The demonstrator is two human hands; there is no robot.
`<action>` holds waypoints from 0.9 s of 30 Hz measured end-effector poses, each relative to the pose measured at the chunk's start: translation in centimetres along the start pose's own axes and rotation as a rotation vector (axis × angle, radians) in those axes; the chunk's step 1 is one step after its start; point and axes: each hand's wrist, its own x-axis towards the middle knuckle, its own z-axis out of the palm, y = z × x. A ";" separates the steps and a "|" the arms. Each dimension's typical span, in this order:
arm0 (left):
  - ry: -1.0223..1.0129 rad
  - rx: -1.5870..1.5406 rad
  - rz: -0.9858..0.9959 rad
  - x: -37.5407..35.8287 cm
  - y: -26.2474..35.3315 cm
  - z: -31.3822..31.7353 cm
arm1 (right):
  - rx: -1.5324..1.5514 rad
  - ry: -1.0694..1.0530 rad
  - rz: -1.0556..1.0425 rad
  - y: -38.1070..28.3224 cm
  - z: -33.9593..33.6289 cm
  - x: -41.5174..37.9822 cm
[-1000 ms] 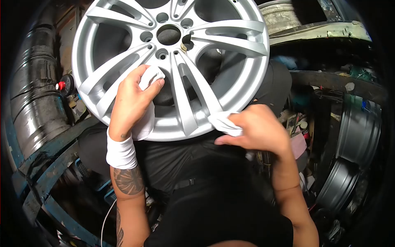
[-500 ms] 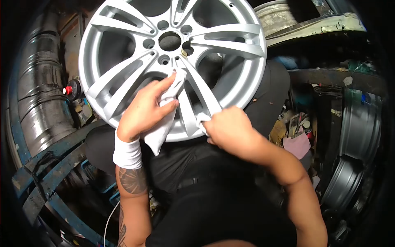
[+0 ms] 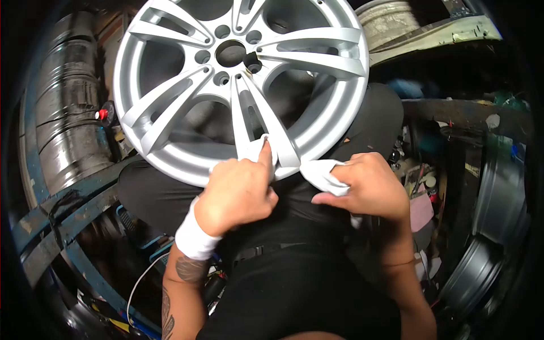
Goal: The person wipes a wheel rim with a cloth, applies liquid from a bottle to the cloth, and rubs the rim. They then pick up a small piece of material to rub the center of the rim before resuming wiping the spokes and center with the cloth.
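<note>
A silver alloy wheel rim (image 3: 170, 116) rests face up across my lap, its double spokes spreading from a centre hole. Near its bottom edge, my left hand (image 3: 238, 190) grips a white cloth (image 3: 252, 150), with the index finger pressing it into the gap of the lowest double spoke. Just off the rim's lower right edge, my right hand (image 3: 368, 187) holds another white cloth (image 3: 322, 174) bunched in its fingers. That cloth's tip is close to the outer lip; whether it touches cannot be made out.
Stacked metal cylinders (image 3: 71, 105) stand at the left beside a blue metal frame (image 3: 73, 184). More wheel rims (image 3: 473, 269) lean at the right. A pink piece (image 3: 421, 212) lies among clutter there, and another rim (image 3: 388, 22) sits at the upper right.
My left hand has moved down and right, from near the hub to the spoke's outer end. My right hand has drawn right, away from the spoke, with its cloth.
</note>
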 end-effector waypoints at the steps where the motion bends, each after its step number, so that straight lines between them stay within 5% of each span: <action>1: 0.146 0.010 0.070 -0.4 0.3 0.8 | 0.018 0.032 -0.031 0.5 0.3 0.0; 3: 0.578 -0.058 0.115 -1.0 0.4 2.2 | 0.068 0.109 -0.066 1.3 1.5 -0.4; 7: 0.380 0.106 -0.018 -0.7 1.9 4.8 | 0.174 0.012 -0.177 1.2 4.4 0.0; 15: 0.425 0.228 -0.060 -1.1 3.9 5.2 | 0.165 0.209 -0.153 2.6 2.5 -2.0; 16: 0.396 0.192 -0.184 0.4 3.7 5.9 | 0.138 0.232 -0.146 2.4 2.6 -1.8; 19: 0.522 0.199 -0.059 -1.7 3.6 6.1 | 0.133 0.235 -0.166 1.7 2.5 -1.9; 21: 0.650 0.053 -0.063 -4.1 2.6 6.7 | 0.151 0.208 -0.149 2.5 2.2 -2.9; 23: 0.599 -0.565 -0.242 -6.9 0.7 7.3 | 0.166 0.193 -0.095 3.7 2.1 -3.5; 27: 1.083 -1.206 -0.376 -10.5 -5.6 9.3 | 0.087 0.266 -0.095 2.9 3.5 -1.6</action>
